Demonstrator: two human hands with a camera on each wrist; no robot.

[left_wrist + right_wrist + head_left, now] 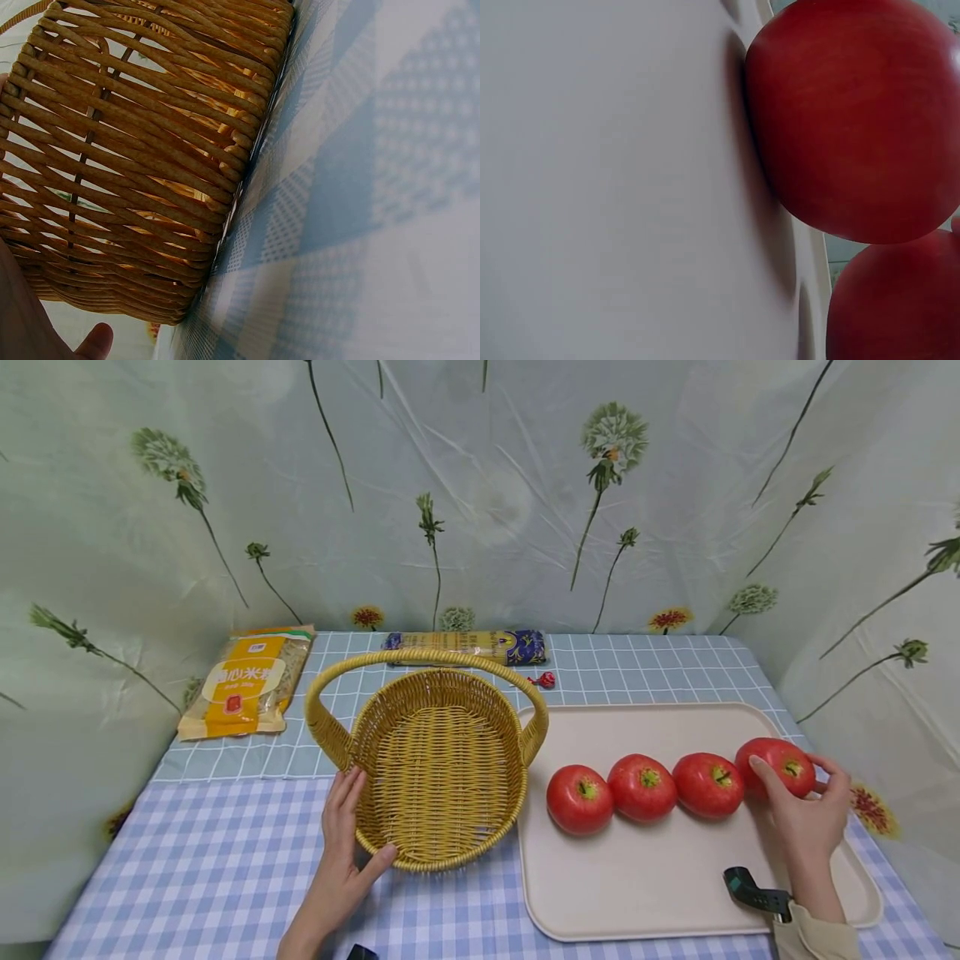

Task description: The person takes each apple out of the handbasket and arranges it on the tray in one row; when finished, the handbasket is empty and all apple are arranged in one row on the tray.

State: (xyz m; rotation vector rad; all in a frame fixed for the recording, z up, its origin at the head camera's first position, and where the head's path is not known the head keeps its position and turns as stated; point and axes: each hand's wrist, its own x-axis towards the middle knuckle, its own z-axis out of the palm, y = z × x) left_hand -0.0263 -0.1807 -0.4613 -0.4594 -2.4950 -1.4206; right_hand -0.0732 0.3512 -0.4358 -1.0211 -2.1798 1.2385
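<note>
A round woven basket point(438, 860) with a tall arched handle stands on the checked cloth. My left hand point(341, 860) touches its near left side, fingers on the left rim and thumb by the front rim. The left wrist view shows the basket's woven wall point(135, 150) up close, with part of the hand at the left edge. Several red apples lie in a row on the beige tray point(645, 893). My right hand point(810, 818) grips the rightmost apple point(776, 764) between thumb and fingers. Two apples fill the right side of the right wrist view, the upper apple point(855, 120) nearer the middle.
A yellow bag of grain point(243, 685) lies at the back left. Behind the basket lies a long blue and yellow packet point(465, 646), with a small red wrapped item point(546, 680) near it. A flowered curtain point(495, 518) hangs behind the table.
</note>
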